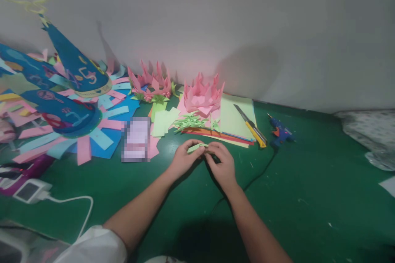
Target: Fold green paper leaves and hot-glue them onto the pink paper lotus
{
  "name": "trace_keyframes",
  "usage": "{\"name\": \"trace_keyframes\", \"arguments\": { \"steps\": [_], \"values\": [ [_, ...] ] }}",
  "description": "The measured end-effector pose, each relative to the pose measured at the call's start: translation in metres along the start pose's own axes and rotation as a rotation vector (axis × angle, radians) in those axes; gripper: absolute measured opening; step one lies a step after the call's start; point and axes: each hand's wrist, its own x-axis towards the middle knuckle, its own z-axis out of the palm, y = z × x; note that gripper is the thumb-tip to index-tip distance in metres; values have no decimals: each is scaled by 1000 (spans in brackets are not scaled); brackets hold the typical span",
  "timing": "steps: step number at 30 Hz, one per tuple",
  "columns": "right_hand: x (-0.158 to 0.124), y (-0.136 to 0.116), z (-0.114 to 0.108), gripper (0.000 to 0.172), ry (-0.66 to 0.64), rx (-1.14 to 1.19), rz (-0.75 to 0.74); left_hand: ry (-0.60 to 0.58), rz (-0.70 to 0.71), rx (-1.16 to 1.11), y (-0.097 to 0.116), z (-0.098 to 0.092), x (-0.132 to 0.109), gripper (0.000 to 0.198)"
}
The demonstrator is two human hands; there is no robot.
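My left hand and my right hand meet over the green table, fingers pinched together on a small folded piece of light green paper. The paper lies between the fingertips of both hands, just above the table. Right behind it lie green folded leaf shapes and a pink paper lotus flower on a stack of coloured paper sheets.
A yellow utility knife and a blue glue gun lie to the right, the gun's black cord running toward me. A second pink flower, light green paper pieces, blue paper cones and a white charger sit left.
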Motion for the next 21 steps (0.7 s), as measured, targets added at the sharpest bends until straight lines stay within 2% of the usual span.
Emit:
{"name": "trace_keyframes", "arguments": {
  "steps": [2, 6, 14, 17, 21],
  "values": [
    [-1, 0, 1, 8, 39, 47, 28, 5, -28, -20, -1, -1, 1, 36],
    [-3, 1, 4, 16, 101, 124, 100, 12, -60, -45, -1, -2, 2, 38],
    [0, -3, 0, 6, 42, 51, -20, 5, -36, -42, 1, -2, -1, 35],
    [-1, -3, 2, 8, 73, 127, 54, -7, -49, -56, 0, -3, 0, 35],
    [-3, -2, 5, 22, 104, 271, 185, 7, -61, -31, 1, -3, 0, 35]
  ]
}}
